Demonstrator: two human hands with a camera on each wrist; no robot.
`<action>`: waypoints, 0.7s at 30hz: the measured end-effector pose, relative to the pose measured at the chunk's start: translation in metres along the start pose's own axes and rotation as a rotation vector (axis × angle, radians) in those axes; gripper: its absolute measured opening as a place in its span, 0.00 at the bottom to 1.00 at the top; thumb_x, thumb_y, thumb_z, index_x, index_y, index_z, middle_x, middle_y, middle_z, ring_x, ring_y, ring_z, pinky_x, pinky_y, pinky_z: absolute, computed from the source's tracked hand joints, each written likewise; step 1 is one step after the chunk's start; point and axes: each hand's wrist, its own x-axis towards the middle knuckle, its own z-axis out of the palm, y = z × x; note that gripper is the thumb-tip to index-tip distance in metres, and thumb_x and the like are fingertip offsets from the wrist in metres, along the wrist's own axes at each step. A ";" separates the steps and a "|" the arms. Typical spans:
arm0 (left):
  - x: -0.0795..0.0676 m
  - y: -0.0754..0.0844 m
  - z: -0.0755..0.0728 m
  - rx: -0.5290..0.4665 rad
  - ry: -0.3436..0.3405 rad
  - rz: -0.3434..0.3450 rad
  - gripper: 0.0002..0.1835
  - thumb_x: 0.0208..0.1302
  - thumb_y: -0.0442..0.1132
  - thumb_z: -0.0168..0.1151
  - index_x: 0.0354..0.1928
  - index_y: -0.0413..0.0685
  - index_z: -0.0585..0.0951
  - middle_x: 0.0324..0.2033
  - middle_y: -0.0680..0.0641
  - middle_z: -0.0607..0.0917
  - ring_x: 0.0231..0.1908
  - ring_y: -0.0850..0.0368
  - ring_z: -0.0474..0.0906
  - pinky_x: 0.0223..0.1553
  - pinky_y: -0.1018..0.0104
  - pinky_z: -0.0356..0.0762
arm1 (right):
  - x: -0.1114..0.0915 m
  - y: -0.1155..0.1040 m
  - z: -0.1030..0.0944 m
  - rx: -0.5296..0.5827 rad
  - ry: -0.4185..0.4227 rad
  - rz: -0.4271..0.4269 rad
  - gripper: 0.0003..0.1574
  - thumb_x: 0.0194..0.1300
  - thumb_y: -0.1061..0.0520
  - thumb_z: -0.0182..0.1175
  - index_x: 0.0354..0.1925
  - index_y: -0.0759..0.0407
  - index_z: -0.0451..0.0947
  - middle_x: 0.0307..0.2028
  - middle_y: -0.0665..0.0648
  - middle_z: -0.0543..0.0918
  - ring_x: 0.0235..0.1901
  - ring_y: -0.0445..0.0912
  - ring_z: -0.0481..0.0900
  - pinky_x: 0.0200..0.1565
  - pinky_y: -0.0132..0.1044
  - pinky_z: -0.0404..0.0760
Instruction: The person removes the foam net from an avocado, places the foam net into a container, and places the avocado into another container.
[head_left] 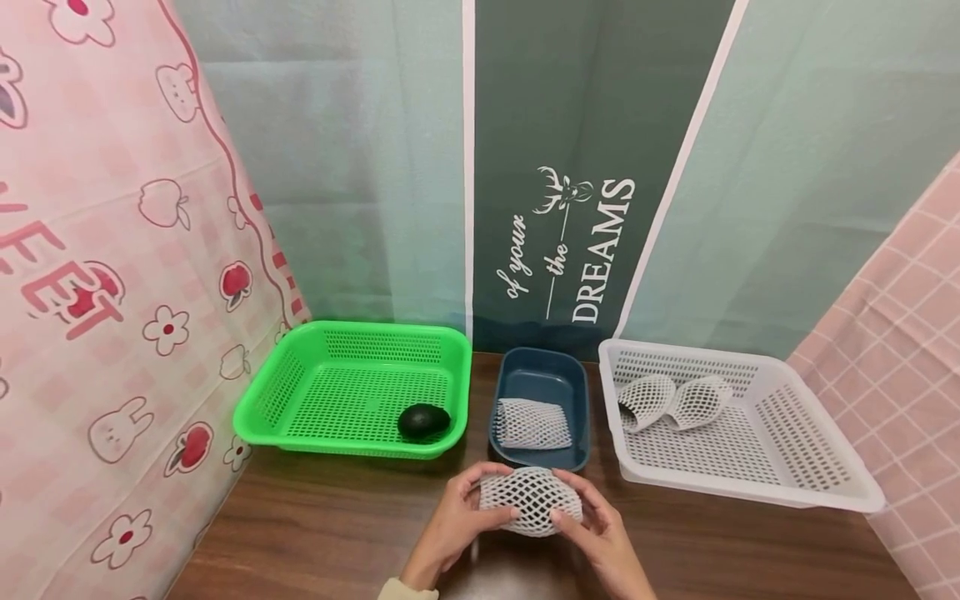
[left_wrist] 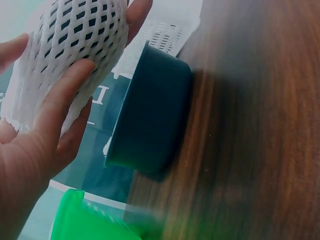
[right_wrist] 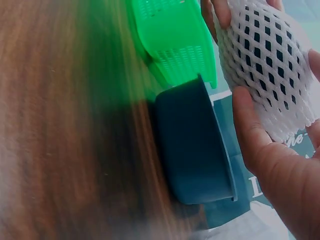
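Both hands hold a dark avocado wrapped in a white foam net point(head_left: 531, 502) over the front of the table. My left hand point(head_left: 459, 518) grips its left end, with the thumb on the near side. The other end is gripped by my right hand point(head_left: 600, 527), its thumb also on the near side. Dark skin shows through the stretched mesh in both wrist views. Just behind the hands, a blue tray point(head_left: 542, 367) contains white foam nets point(head_left: 534, 423) lying flat. A bare black avocado point(head_left: 423, 422) lies in the green basket point(head_left: 352, 442) on the left.
On the right stands a white basket point(head_left: 750, 492) with two net-covered dark avocados, one at its left side point(head_left: 647, 402) and another beside it point(head_left: 699, 402). The wooden table point(head_left: 315, 533) meets a green curtain point(head_left: 360, 167) at the back and pink cloths at both sides.
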 end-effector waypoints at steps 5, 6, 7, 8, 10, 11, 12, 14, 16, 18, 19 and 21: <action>-0.006 -0.005 -0.003 -0.006 0.018 -0.018 0.25 0.56 0.25 0.67 0.56 0.26 0.72 0.46 0.38 0.80 0.44 0.51 0.79 0.41 0.60 0.81 | -0.003 0.008 0.004 -0.019 0.021 0.009 0.28 0.64 0.72 0.57 0.63 0.73 0.66 0.55 0.54 0.78 0.48 0.45 0.79 0.45 0.37 0.80; -0.008 -0.006 -0.004 -0.003 0.026 -0.022 0.25 0.56 0.26 0.67 0.55 0.26 0.72 0.45 0.38 0.80 0.43 0.51 0.79 0.40 0.60 0.81 | -0.004 0.010 0.005 -0.030 0.027 0.010 0.28 0.64 0.73 0.57 0.62 0.73 0.66 0.54 0.54 0.78 0.48 0.45 0.79 0.44 0.37 0.80; -0.009 -0.007 -0.005 0.000 0.034 -0.027 0.24 0.57 0.26 0.68 0.55 0.27 0.73 0.45 0.38 0.80 0.43 0.52 0.80 0.40 0.60 0.81 | -0.004 0.012 0.006 -0.036 0.031 0.012 0.28 0.63 0.73 0.58 0.62 0.74 0.67 0.54 0.54 0.78 0.47 0.45 0.79 0.44 0.37 0.80; -0.010 -0.009 -0.006 0.006 0.042 -0.028 0.24 0.57 0.26 0.68 0.55 0.27 0.73 0.45 0.38 0.80 0.43 0.52 0.80 0.40 0.61 0.81 | -0.005 0.014 0.006 -0.042 0.038 0.019 0.28 0.63 0.73 0.58 0.61 0.74 0.67 0.53 0.55 0.78 0.47 0.45 0.80 0.44 0.37 0.80; -0.012 -0.013 -0.007 0.017 0.054 -0.031 0.24 0.57 0.27 0.68 0.55 0.28 0.74 0.45 0.38 0.80 0.43 0.52 0.80 0.40 0.61 0.81 | -0.006 0.017 0.007 -0.067 0.061 0.033 0.28 0.62 0.73 0.59 0.61 0.74 0.68 0.53 0.55 0.79 0.47 0.45 0.80 0.43 0.36 0.81; -0.013 -0.015 -0.007 0.025 0.059 -0.032 0.24 0.57 0.27 0.68 0.55 0.29 0.74 0.45 0.38 0.80 0.43 0.52 0.80 0.41 0.61 0.81 | -0.006 0.018 0.008 -0.075 0.083 0.051 0.28 0.62 0.72 0.60 0.60 0.73 0.69 0.53 0.55 0.80 0.46 0.45 0.80 0.43 0.36 0.81; -0.014 -0.016 -0.008 0.031 0.063 -0.035 0.24 0.57 0.27 0.68 0.56 0.29 0.75 0.45 0.37 0.80 0.43 0.52 0.80 0.41 0.61 0.81 | -0.007 0.019 0.008 -0.085 0.099 0.061 0.28 0.61 0.72 0.60 0.60 0.73 0.70 0.53 0.55 0.80 0.46 0.46 0.80 0.43 0.36 0.81; -0.015 -0.019 -0.008 0.036 0.071 -0.039 0.24 0.57 0.27 0.68 0.56 0.30 0.75 0.45 0.37 0.81 0.44 0.52 0.80 0.41 0.62 0.81 | -0.008 0.021 0.009 -0.097 0.127 0.084 0.28 0.61 0.72 0.61 0.60 0.72 0.71 0.53 0.56 0.80 0.46 0.46 0.81 0.43 0.36 0.81; -0.015 -0.021 -0.008 0.031 0.081 -0.047 0.24 0.57 0.28 0.68 0.56 0.31 0.75 0.45 0.37 0.81 0.44 0.51 0.79 0.41 0.62 0.81 | -0.008 0.022 0.010 -0.108 0.143 0.096 0.27 0.61 0.71 0.61 0.60 0.71 0.72 0.53 0.57 0.80 0.46 0.47 0.81 0.42 0.36 0.81; -0.016 -0.022 -0.008 0.024 0.095 -0.056 0.24 0.57 0.28 0.68 0.56 0.31 0.75 0.45 0.37 0.81 0.44 0.51 0.79 0.40 0.62 0.81 | -0.008 0.024 0.010 -0.109 0.148 0.100 0.28 0.60 0.72 0.62 0.60 0.71 0.72 0.53 0.60 0.80 0.45 0.48 0.81 0.42 0.37 0.81; -0.016 -0.023 -0.008 0.021 0.102 -0.060 0.24 0.57 0.28 0.69 0.56 0.31 0.76 0.45 0.37 0.81 0.44 0.51 0.79 0.40 0.62 0.81 | -0.008 0.024 0.011 -0.108 0.149 0.108 0.28 0.60 0.71 0.62 0.60 0.72 0.71 0.53 0.61 0.79 0.45 0.48 0.82 0.42 0.37 0.81; -0.017 -0.024 -0.009 0.015 0.116 -0.072 0.24 0.57 0.28 0.69 0.56 0.31 0.76 0.45 0.37 0.81 0.44 0.51 0.79 0.40 0.62 0.81 | -0.007 0.025 0.012 -0.102 0.154 0.128 0.30 0.60 0.71 0.63 0.61 0.72 0.70 0.54 0.64 0.78 0.45 0.48 0.81 0.42 0.37 0.81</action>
